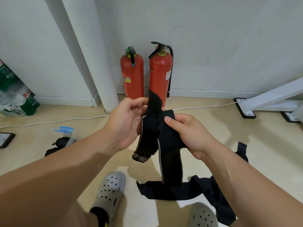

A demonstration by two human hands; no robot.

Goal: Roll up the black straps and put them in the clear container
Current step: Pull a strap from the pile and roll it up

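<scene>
pinches the upper end of a black strap (164, 138) with the left hand (126, 123), thumb and fingers curled round a flap that sticks up. clamps the same strap just alongside with the right hand (191, 133), thumb pressed on the front, fingers wrapped behind. holds it in the air over the middle of the floor (246, 136), folded over at the hands, with a short end with a striped tip hanging below the left hand and a longer length dropping straight down. meets the loose straps (188, 192) there, spread flat on the floor towards the near right corner, between two grey clogs (111, 192). shows the clear container (70, 140) with a blue lid on the floor to the left, well apart from the held strap and partly hidden by the left forearm. cannot tell whether the dark bundle (52, 149) beside it sits inside or against it. stands two red fire extinguishers (132, 74) side by side against the far wall, just right of a white pipe (98, 63). runs a white cable (49, 122) along the floor's far edge.
</scene>
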